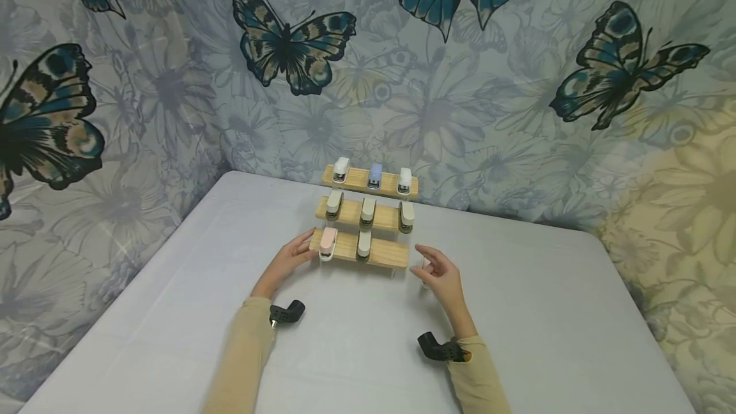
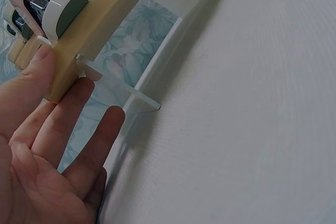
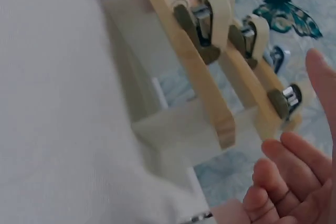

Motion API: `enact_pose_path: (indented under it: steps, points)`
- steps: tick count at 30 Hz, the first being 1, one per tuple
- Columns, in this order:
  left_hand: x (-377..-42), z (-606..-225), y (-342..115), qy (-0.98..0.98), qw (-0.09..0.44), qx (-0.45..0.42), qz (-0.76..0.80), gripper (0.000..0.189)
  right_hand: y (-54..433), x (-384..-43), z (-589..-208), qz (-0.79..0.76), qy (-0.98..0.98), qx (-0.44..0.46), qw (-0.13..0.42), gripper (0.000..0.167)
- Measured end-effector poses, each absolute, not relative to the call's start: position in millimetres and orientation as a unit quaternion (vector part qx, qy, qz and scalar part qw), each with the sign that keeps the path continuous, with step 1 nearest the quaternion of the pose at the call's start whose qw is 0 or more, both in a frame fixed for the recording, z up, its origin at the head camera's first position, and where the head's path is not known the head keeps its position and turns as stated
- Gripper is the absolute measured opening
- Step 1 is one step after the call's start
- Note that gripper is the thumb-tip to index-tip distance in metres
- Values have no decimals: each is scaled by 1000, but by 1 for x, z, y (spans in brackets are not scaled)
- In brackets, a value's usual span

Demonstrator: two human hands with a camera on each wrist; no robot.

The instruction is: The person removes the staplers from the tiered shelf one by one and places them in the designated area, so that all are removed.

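Observation:
A three-tier rack with wooden shelves (image 1: 388, 252) holds small staplers. My left hand (image 1: 285, 263) grips the left end of the lowest shelf, its thumb on top near the pink stapler (image 1: 328, 241) and fingers at the underside. A white stapler (image 1: 364, 244) sits farther along that shelf, whose right end is bare. Just off that right end is my right hand (image 1: 441, 278), thumb and fingers parted and holding nothing. Partly hidden behind it, another stapler (image 1: 425, 284) is on the table; only its edge shows in the right wrist view.
The middle shelf (image 1: 349, 213) carries three pale staplers. On the top shelf (image 1: 359, 177) a blue stapler (image 1: 375, 175) stands between two white ones. A white cloth covers the table (image 1: 356, 350), and butterfly-patterned fabric (image 1: 448, 145) hangs behind it.

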State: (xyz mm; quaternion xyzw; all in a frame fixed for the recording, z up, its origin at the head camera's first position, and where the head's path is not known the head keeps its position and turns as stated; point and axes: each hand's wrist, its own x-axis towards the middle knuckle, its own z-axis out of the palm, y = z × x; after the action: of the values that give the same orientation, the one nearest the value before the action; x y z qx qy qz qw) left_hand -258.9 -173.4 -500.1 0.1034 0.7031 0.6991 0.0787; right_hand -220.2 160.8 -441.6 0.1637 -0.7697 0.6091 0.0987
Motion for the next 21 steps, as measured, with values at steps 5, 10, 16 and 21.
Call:
enact_pose_path:
  steps: [5, 10, 16, 21]
  points:
    - [-261, -503, -174, 704, 72, 107, 699, 67, 147, -221, -429, 607, -781, 142, 25, 49]
    - [-262, -503, -174, 695, 69, 115, 707, 66, 132, -224, -426, 620, -772, 131, -45, 58]
    - [-262, -503, -175, 696, 73, 112, 705, 67, 120, -232, -432, 665, -730, 128, -86, 67]
    - [-261, -503, -175, 696, 73, 116, 705, 67, 112, -242, -449, 685, -712, 113, -102, 74]
